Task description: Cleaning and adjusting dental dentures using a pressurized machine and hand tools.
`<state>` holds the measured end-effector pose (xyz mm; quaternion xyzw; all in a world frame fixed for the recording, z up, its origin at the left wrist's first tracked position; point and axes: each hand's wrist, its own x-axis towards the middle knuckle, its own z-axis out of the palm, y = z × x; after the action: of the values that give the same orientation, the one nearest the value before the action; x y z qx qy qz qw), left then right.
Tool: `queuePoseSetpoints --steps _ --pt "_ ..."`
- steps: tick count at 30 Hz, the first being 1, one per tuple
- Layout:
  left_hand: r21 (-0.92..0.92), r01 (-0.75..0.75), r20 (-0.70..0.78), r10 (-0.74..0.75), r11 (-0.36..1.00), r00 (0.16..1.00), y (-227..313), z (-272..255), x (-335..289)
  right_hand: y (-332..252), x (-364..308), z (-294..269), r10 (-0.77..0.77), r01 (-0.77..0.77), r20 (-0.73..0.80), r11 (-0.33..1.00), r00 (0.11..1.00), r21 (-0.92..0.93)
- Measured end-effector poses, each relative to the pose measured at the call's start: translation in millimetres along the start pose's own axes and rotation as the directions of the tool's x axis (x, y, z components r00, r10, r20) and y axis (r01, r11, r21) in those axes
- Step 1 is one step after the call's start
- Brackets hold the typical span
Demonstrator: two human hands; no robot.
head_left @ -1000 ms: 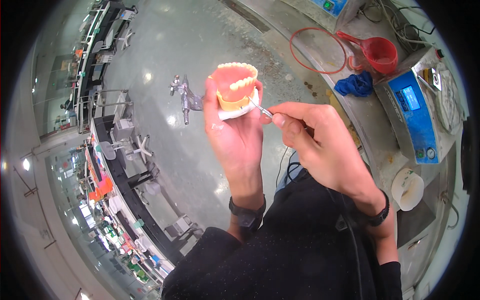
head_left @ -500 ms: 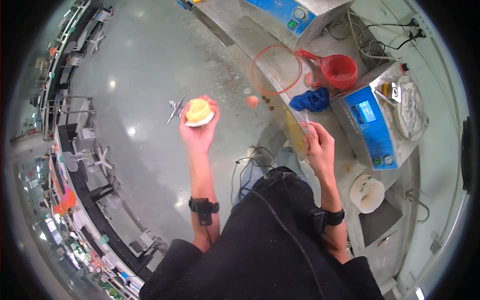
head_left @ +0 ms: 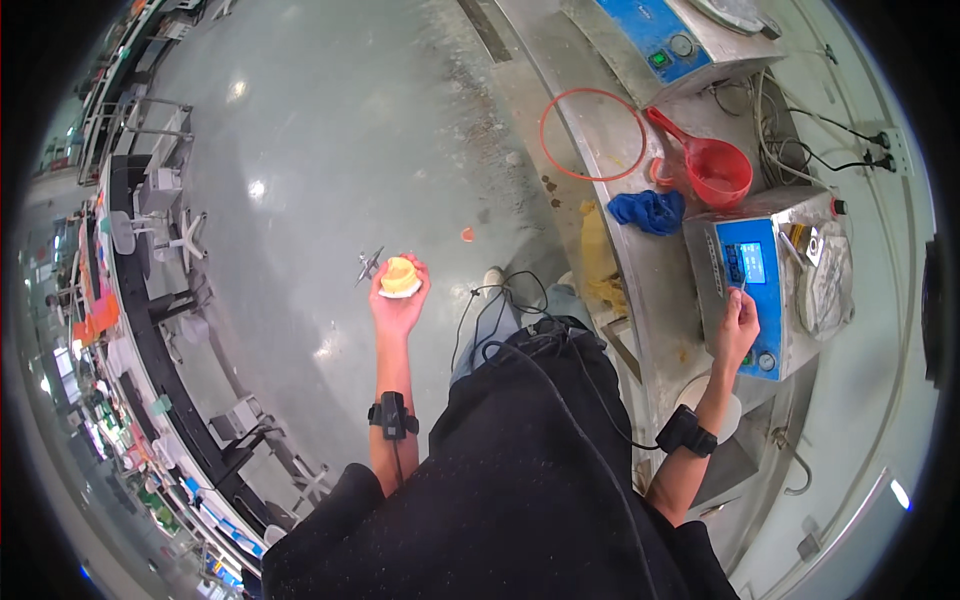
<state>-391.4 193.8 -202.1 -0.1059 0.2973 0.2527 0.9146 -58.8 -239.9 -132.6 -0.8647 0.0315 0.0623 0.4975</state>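
My left hand (head_left: pixel 399 305) holds a yellow plaster dental model (head_left: pixel 400 273) on a white base from below, its fingers curled round the sides. A metal articulator-like frame (head_left: pixel 369 266) sticks out on the model's left. On the right, my right hand (head_left: pixel 738 325) is closed in a pinch on a thin, slim tool (head_left: pixel 741 287), too small to name exactly. The tool's tip is by the lit screen (head_left: pixel 746 262) of a blue-fronted machine (head_left: pixel 765 310); I cannot tell whether it touches.
The metal bench (head_left: pixel 650 290) bears a blue cloth (head_left: pixel 647 212), a red dipper (head_left: pixel 718 172), a red ring (head_left: pixel 593 180) and a curved pink piece (head_left: pixel 660 172). Another blue machine (head_left: pixel 655 40) stands farther off. A small pink piece (head_left: pixel 467 235) shows against the floor; cables hang near my legs.
My right hand has moved right, from beside the blue cloth to the machine's screen. My left hand still holds the dental model, now lower in view. The whole view has shifted.
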Motion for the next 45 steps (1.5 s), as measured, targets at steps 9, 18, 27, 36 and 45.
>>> queuePoseSetpoints --steps 9,18,27,36,45 --pt "0.019 -0.038 -0.017 0.038 0.999 0.999 -4.0 -2.4 -16.0 37.9 10.6 -8.0 -0.161 0.158 -0.124 0.987 0.979 -0.036" --pt "0.034 -0.057 0.139 0.051 0.998 0.989 9.8 -2.2 -13.8 -31.8 -16.1 12.4 -0.344 0.298 -0.071 0.885 0.936 -0.356" --pt "-0.246 -0.018 0.249 0.081 0.969 0.965 21.5 33.3 -0.1 -2.1 7.3 40.2 -0.348 0.305 0.085 0.645 0.933 -0.701" --pt "-0.244 -0.134 0.214 0.188 0.960 0.959 39.5 26.0 -9.0 -72.4 47.7 55.3 -0.555 0.495 0.059 0.684 0.830 -0.536" --pt "-0.132 -0.217 0.203 0.241 0.967 0.949 52.0 -0.1 -21.0 -144.5 186.5 35.3 -0.415 0.646 0.506 0.354 0.756 -0.676"
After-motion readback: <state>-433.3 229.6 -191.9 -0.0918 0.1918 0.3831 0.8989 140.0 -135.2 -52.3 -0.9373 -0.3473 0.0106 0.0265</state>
